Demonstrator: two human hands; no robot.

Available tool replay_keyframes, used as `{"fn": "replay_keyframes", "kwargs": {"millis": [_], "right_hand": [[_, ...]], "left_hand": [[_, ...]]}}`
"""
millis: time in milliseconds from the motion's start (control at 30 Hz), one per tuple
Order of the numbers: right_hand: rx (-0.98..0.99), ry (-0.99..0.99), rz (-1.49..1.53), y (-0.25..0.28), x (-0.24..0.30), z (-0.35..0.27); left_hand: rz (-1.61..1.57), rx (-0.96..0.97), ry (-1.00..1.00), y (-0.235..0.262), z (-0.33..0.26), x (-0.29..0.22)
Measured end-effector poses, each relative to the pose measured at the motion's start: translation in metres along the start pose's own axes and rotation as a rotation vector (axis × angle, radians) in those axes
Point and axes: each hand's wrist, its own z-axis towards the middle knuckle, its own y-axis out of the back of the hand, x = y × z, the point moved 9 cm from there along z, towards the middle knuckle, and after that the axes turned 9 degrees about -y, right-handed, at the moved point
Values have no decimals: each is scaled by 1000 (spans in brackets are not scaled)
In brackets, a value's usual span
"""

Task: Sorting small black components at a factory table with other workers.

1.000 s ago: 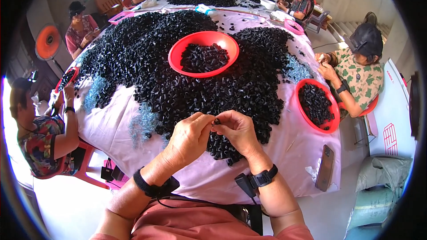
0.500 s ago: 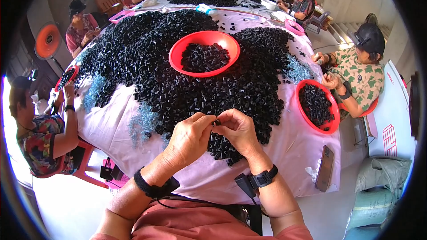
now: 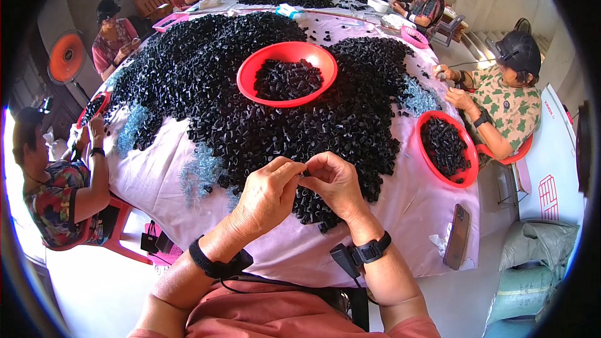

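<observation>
My left hand [image 3: 268, 195] and my right hand [image 3: 336, 186] meet above the near edge of a big heap of small black ring-like plastic pieces [image 3: 300, 131]. Thumbs and fingertips of both hands pinch together on one small black plastic piece [image 3: 305, 174]. Most of that piece is covered by the fingers, so its exact shape does not show. Beyond my hands, a red bowl [image 3: 245, 78] rests on the heap, partly filled with similar black pieces.
Right of the heap stands another red bowl [image 3: 418, 141] of black pieces, with a phone [image 3: 457, 236] nearer me on the pink tablecloth [image 3: 181, 203]. Clear bluish plastic scraps [image 3: 201, 174] lie at the heap's left. Co-workers sit around the table; a fan [image 3: 66, 57] stands at left.
Both my hands stay in nearly the same place, still pinching the black piece. At right, the co-worker's hands have shifted slightly and that person leans a little differently.
</observation>
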Motion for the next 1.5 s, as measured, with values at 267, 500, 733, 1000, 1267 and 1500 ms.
{"fn": "replay_keyframes", "kwargs": {"millis": [267, 500, 733, 1000, 1267, 1500], "right_hand": [[-36, -14, 69, 6, -6, 2], [-55, -31, 91, 12, -6, 3], [-26, -39, 240, 10, 0, 2], [-23, -36, 309, 14, -1, 2], [-26, -66, 332, 14, -2, 2], [-9, -63, 322, 13, -3, 2]], "left_hand": [[-38, -24, 134, 15, 6, 17], [111, 89, 122, 4, -10, 47], [215, 207, 135, -11, -20, 56], [199, 245, 157, -5, -26, 55], [123, 303, 167, -6, -34, 47], [84, 356, 118, -18, -35, 40]]}}
